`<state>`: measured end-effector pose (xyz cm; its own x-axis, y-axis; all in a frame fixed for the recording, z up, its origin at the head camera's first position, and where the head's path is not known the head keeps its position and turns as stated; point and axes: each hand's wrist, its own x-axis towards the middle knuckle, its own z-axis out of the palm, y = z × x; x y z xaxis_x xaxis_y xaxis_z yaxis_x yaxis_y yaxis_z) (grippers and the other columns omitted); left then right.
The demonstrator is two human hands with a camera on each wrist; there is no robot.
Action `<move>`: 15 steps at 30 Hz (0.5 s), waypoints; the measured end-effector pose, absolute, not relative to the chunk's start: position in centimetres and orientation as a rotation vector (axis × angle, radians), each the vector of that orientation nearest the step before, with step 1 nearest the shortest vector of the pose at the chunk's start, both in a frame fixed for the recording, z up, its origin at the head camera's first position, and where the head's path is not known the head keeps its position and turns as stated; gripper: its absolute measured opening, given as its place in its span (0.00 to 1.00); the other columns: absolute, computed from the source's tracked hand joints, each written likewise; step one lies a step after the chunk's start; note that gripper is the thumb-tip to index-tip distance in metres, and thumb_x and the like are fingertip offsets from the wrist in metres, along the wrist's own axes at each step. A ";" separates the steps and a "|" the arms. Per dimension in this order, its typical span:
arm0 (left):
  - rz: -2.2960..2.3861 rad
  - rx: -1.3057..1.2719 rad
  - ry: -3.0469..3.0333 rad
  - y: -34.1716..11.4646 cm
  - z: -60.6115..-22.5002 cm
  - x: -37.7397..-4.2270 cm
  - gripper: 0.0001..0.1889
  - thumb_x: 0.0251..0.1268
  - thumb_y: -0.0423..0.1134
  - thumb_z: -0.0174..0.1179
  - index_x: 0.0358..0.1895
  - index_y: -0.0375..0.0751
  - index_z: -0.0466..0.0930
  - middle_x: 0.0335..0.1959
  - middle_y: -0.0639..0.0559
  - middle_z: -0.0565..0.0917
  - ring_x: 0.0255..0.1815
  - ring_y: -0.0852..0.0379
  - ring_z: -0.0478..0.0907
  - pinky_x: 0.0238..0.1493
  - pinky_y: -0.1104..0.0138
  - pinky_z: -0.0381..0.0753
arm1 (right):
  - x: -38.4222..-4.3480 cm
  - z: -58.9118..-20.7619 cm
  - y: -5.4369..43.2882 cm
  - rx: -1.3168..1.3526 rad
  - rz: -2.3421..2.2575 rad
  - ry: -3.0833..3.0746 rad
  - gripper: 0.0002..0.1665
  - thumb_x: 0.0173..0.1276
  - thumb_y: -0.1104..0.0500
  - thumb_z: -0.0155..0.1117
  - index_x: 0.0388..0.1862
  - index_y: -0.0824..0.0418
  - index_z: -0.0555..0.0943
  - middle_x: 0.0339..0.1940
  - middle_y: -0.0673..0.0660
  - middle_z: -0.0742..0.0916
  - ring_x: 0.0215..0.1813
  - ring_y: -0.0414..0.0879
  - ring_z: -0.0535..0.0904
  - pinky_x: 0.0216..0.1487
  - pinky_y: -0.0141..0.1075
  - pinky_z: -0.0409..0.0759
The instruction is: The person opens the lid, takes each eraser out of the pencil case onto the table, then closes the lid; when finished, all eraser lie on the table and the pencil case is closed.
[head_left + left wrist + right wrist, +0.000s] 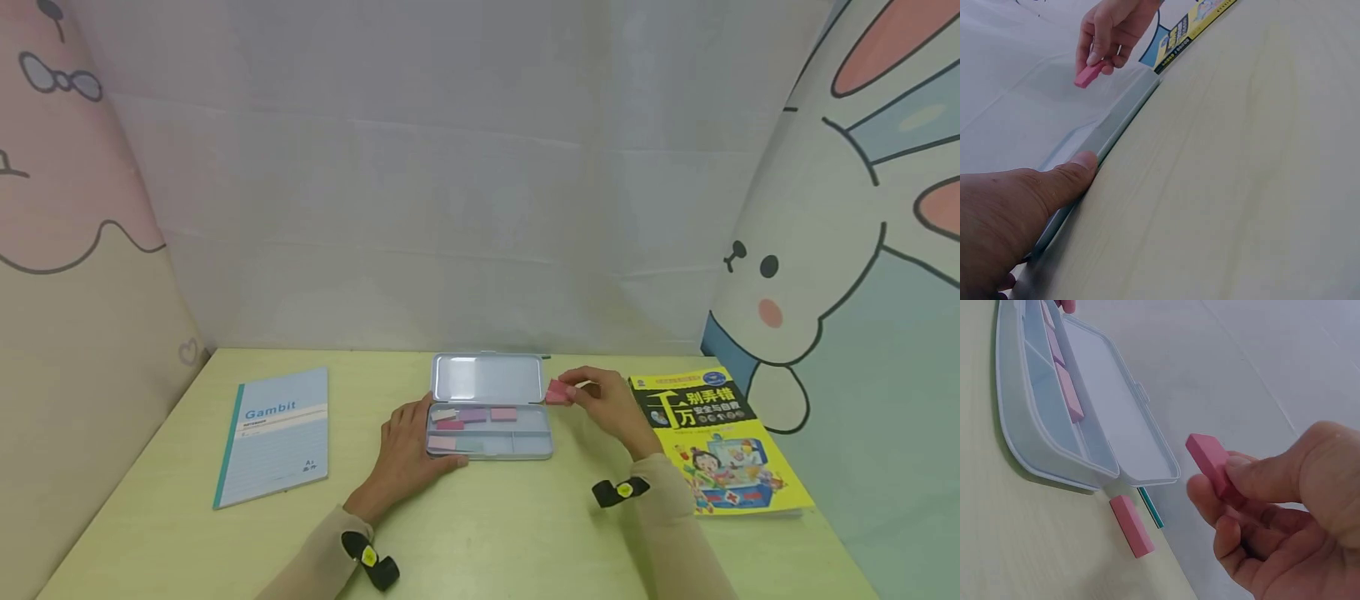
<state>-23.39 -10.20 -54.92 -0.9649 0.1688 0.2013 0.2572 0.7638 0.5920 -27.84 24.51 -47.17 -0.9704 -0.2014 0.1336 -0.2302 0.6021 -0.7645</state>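
Over the table, a pink block juts from the pinching right hand.

The right hand pinches with thumb and fingers; the left hand has thumb outstretched.

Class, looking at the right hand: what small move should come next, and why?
I'd probably have the right hand move the pink block it pinches over the near-right compartment of the case: that compartment looks empty, the lid is open, and the left hand holds the case.
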 end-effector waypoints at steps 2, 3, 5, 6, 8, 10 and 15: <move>-0.976 -0.343 -2.824 -10.2 -54.9 -23.4 0.62 0.52 0.63 0.80 0.85 0.37 0.56 0.74 0.36 0.73 0.77 0.34 0.64 0.75 0.37 0.63 | -28.0 -47.4 24.7 0.263 1.355 -2.728 0.15 0.81 0.62 0.64 0.61 0.60 0.87 0.56 0.63 0.91 0.49 0.54 0.88 0.49 0.29 0.81; -0.978 -0.342 -2.824 -10.2 -54.8 -23.3 0.62 0.52 0.63 0.80 0.85 0.37 0.56 0.74 0.36 0.73 0.77 0.34 0.64 0.75 0.37 0.63 | -28.1 -47.6 24.8 0.215 1.380 -2.698 0.15 0.81 0.61 0.64 0.62 0.60 0.87 0.58 0.63 0.91 0.51 0.56 0.88 0.49 0.27 0.81; -0.983 -0.340 -2.819 -10.3 -54.7 -23.2 0.62 0.52 0.62 0.80 0.85 0.37 0.56 0.74 0.35 0.74 0.77 0.33 0.64 0.76 0.36 0.63 | -28.3 -47.8 25.1 0.129 1.461 -2.623 0.16 0.82 0.61 0.63 0.63 0.61 0.87 0.58 0.65 0.91 0.53 0.58 0.89 0.49 0.26 0.80; -0.984 -0.341 -2.816 -10.3 -54.7 -23.2 0.62 0.52 0.62 0.80 0.85 0.36 0.57 0.74 0.35 0.74 0.77 0.33 0.65 0.75 0.36 0.63 | -28.4 -47.9 25.3 0.074 1.501 -2.585 0.17 0.82 0.61 0.64 0.64 0.61 0.87 0.58 0.65 0.91 0.53 0.56 0.90 0.50 0.24 0.79; -0.984 -0.343 -2.812 -10.3 -54.6 -23.1 0.62 0.52 0.62 0.80 0.84 0.35 0.57 0.74 0.35 0.74 0.76 0.32 0.65 0.75 0.36 0.63 | -28.5 -48.1 25.6 -0.027 1.583 -2.520 0.18 0.82 0.59 0.65 0.64 0.61 0.87 0.58 0.65 0.91 0.52 0.49 0.90 0.50 0.22 0.79; -0.985 -0.350 -2.806 -10.3 -54.6 -23.1 0.62 0.51 0.62 0.80 0.84 0.35 0.57 0.73 0.35 0.74 0.76 0.32 0.65 0.74 0.35 0.64 | -28.5 -48.1 26.1 -0.100 1.639 -2.474 0.19 0.81 0.56 0.65 0.65 0.62 0.86 0.57 0.63 0.92 0.49 0.39 0.89 0.50 0.21 0.79; -0.989 -0.348 -2.818 -10.2 -54.6 -23.2 0.63 0.52 0.63 0.80 0.85 0.36 0.56 0.74 0.36 0.74 0.77 0.33 0.65 0.75 0.37 0.63 | -28.7 -48.5 26.9 -0.149 1.720 -2.409 0.23 0.81 0.52 0.66 0.68 0.64 0.84 0.51 0.53 0.94 0.45 0.27 0.86 0.52 0.19 0.81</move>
<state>-23.21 -10.24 -54.61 -0.9643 0.1715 0.2020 0.2601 0.7581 0.5981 -28.66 26.92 -48.52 -0.9792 0.1836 0.0860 -0.0217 0.3268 -0.9448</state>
